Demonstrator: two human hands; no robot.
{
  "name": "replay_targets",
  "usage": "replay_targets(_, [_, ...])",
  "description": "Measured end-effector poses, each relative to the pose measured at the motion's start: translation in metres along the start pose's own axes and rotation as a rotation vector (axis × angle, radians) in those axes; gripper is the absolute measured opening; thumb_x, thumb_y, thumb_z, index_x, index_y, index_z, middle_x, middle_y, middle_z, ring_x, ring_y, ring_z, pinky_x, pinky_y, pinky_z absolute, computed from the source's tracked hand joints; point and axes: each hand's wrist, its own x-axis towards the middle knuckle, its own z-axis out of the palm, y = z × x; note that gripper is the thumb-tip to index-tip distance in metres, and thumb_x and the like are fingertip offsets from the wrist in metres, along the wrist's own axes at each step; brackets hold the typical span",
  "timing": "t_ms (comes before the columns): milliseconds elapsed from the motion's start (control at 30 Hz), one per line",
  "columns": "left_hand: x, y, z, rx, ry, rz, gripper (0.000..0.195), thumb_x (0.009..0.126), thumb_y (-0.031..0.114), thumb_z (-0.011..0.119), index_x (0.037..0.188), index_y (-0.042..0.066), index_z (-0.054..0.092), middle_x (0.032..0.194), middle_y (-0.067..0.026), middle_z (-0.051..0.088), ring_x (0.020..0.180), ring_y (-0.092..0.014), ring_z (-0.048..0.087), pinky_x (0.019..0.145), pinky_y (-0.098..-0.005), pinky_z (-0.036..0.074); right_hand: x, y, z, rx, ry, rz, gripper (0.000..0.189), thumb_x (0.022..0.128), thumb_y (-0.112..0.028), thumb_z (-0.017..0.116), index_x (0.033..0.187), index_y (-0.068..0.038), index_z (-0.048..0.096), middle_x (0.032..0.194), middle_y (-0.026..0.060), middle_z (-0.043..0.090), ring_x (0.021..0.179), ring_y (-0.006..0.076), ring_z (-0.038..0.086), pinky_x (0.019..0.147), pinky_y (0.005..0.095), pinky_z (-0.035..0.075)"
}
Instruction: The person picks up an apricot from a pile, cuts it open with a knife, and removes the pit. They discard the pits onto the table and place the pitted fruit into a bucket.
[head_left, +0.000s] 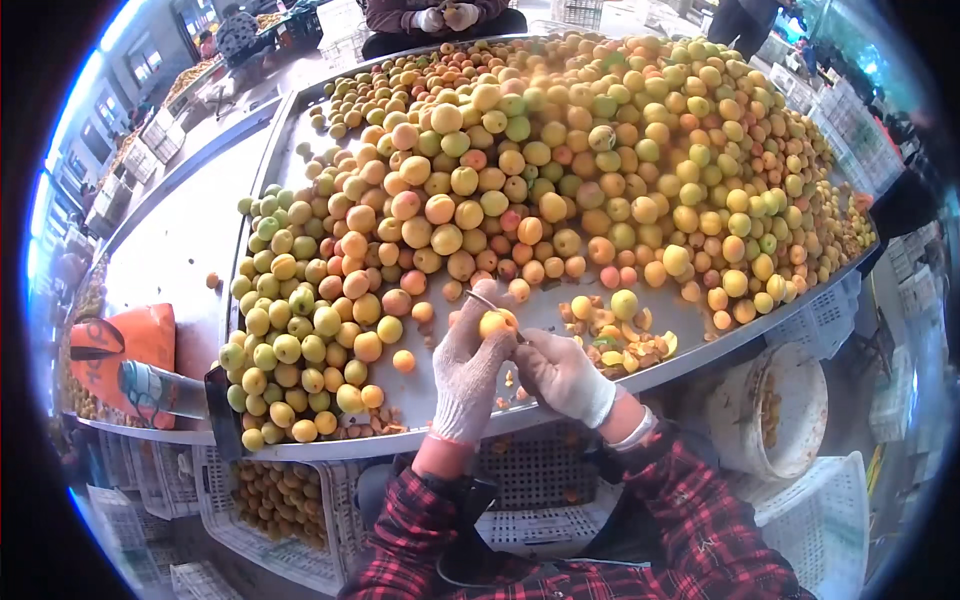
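Gloved in white knit, my left hand (469, 367) holds a yellow-orange apricot (495, 322) above the near edge of the metal table. My right hand (562, 367), gloved too and stained at the fingers, grips a small thin metal tool (481, 301). Its curved end shows on the far side of the fruit, and its handle is mostly hidden by my fingers. A large heap of apricots (465, 180), green to orange-red, spreads beyond both hands. Right of my right hand lies a pile of cut apricot pieces (622, 341).
A white bucket (802, 405) stands below the table at right. Under the table, a white plastic crate (334, 517) holds apricots. At left are an orange bag (161, 337) and a bottle (176, 391). A person's gloved hands (446, 16) are across the table.
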Motion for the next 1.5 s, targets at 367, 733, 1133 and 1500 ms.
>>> replay_targets(367, [0.001, 0.003, -0.008, -0.028, -0.088, -0.109, 0.046, 0.097, 0.011, 0.058, 0.139, -0.006, 0.049, 0.131, -0.0165, 0.061, 0.122, -0.026, 0.060, 0.104, -0.0357, 0.048, 0.004, 0.000, 0.001, -0.385, 0.011, -0.079, 0.019, 0.099, -0.024, 0.061, 0.104, -0.006, 0.056, 0.078, 0.0234, 0.065, 0.079, 0.0466, 0.064, 0.062, 0.0514, 0.050])
replay_targets(733, [0.004, -0.003, -0.002, -0.240, 0.049, -0.183, 0.047, 0.100, 0.014, 0.061, 0.140, -0.008, 0.048, 0.127, -0.0199, 0.064, 0.108, -0.027, 0.067, 0.095, -0.0368, 0.055, 0.000, 0.006, 0.002, -0.413, 0.038, -0.172, 0.018, 0.099, -0.013, 0.062, 0.111, -0.001, 0.057, 0.079, 0.0175, 0.066, 0.064, 0.0266, 0.068, 0.058, 0.0330, 0.053])
replay_targets(1133, [0.002, 0.004, 0.000, 0.218, -0.084, 0.130, 0.055, 0.089, -0.004, 0.064, 0.142, -0.003, 0.051, 0.142, -0.0134, 0.056, 0.133, -0.023, 0.052, 0.108, -0.0346, 0.044, 0.004, -0.011, -0.018, 0.270, 0.202, 0.077, 0.032, 0.095, -0.021, 0.071, 0.118, -0.001, 0.062, 0.088, -0.0004, 0.064, 0.069, 0.0067, 0.061, 0.058, 0.0216, 0.049])
replay_targets(1500, [0.002, 0.010, 0.002, 0.763, -0.211, 0.562, 0.071, 0.070, 0.001, 0.079, 0.137, -0.001, 0.055, 0.136, -0.0206, 0.059, 0.121, -0.039, 0.060, 0.099, -0.0408, 0.050, 0.007, -0.034, -0.017, 0.568, 0.121, 0.407, 0.029, 0.098, -0.028, 0.063, 0.111, -0.001, 0.062, 0.074, 0.0023, 0.064, 0.047, 0.0069, 0.054, 0.040, 0.0205, 0.040])
